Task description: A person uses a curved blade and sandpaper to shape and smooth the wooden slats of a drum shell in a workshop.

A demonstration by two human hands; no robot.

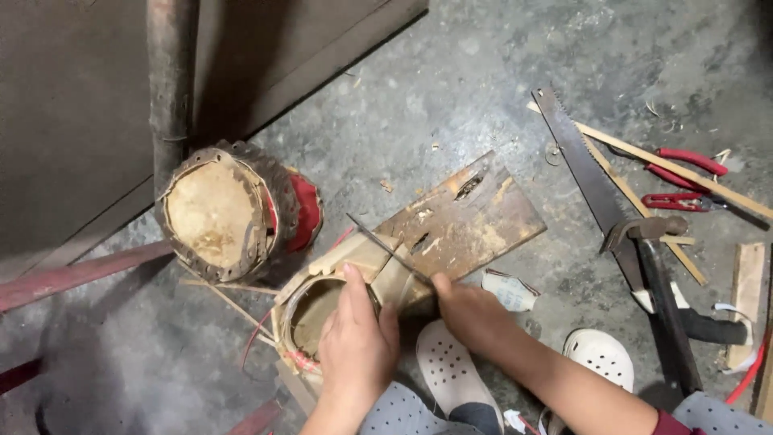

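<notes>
Gripping a knife [378,239], right hand [471,314] over bamboo frame [322,302]

Just one view here, from a camera worn on the person's head, looking steeply down at a rough grey concrete floor [451,80]. It sits pretty close in: both forearms come up from the bottom edge, the left hand [357,342] and right hand [475,316] land low and near the middle, and white perforated clogs [451,372] poke in right under the lens. The frame runs from a dark wall panel [72,105] at the top left over to a long toothed handsaw [592,181] on the right side.
</notes>
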